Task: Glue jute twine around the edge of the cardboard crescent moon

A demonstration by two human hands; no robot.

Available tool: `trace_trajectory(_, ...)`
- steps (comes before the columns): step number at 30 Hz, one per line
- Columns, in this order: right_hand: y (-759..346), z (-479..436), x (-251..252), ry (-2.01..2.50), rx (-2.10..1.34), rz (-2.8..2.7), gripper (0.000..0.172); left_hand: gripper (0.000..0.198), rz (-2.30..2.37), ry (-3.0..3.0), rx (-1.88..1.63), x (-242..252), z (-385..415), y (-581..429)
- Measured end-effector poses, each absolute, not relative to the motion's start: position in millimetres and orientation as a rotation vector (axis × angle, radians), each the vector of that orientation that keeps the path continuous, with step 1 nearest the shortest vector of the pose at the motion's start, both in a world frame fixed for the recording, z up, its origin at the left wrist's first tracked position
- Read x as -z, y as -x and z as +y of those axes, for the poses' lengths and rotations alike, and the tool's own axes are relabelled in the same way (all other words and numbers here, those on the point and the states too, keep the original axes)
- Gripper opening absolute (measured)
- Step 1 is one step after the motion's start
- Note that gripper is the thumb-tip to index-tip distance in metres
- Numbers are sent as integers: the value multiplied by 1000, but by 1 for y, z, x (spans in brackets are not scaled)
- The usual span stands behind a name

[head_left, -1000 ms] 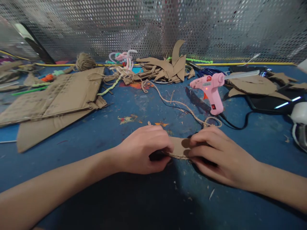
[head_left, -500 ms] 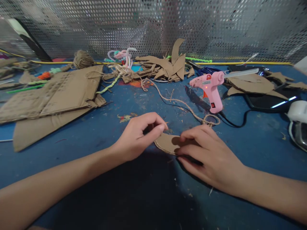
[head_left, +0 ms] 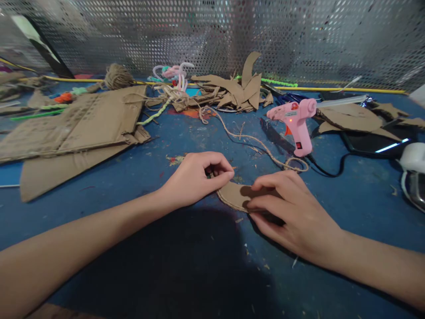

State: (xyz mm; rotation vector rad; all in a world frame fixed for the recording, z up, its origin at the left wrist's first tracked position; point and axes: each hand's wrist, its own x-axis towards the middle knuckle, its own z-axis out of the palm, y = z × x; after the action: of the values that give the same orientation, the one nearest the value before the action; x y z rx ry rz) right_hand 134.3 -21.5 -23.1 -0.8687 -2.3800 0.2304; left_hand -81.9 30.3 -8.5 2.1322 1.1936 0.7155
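Note:
A curved piece of cardboard (head_left: 232, 194) lies low over the table between my hands, with a cord-like line along its near edge. At its left end, my left hand (head_left: 202, 179) is closed in a pinch, thumb against forefinger; the fingers cover that end. My right hand (head_left: 288, 212) grips the other end, its fingertips on the top and near edge, hiding that part. Jute twine (head_left: 245, 137) runs across the table to a loop just behind my right hand. Beyond it, a pink glue gun (head_left: 297, 124) stands with a small light lit.
Large cardboard sheets (head_left: 83, 119) lie at left, a twine ball (head_left: 118, 76) behind them. Cardboard scraps (head_left: 235, 91) and pipe cleaners (head_left: 172, 73) sit along the perforated metal panel (head_left: 212, 40). A black cable (head_left: 332, 174) leaves the glue gun; more scraps (head_left: 352, 117) are at right.
The view has shifted slightly, so everything on the table appears a little farther right. Both hands keep their places on the cardboard piece, with the left fingers barely moved.

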Motion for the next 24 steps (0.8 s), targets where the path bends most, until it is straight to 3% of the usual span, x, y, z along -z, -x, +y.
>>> trace_trajectory(24,-144,-18,23,786,-215,-2400,13,9,1186,-2161,-658,9,32,84)
